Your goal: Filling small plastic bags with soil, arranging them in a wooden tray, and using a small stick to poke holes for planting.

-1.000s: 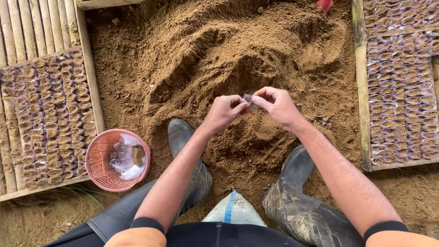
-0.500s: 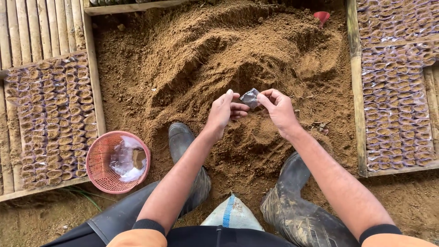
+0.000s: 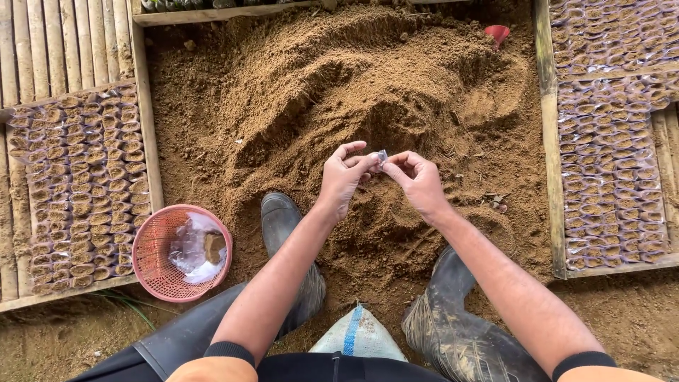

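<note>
Two hands meet above the soil heap point(image 3: 339, 92) in the head view. The left hand point(image 3: 342, 177) and right hand point(image 3: 419, 181) pinch a small clear plastic bag point(image 3: 382, 156) between thumbs and fingertips, fingers closed on it from both sides, over the middle of the heap. Two muddy rubber boots point(image 3: 460, 332) stand at the heap's near edge, with a white sack point(image 3: 357, 336) between them. A pink basket point(image 3: 180, 252) holding clear bags sits by the near left corner. Rows of filled seedling bags point(image 3: 85, 184) lie along the left edge, more point(image 3: 612, 134) along the right.
</note>
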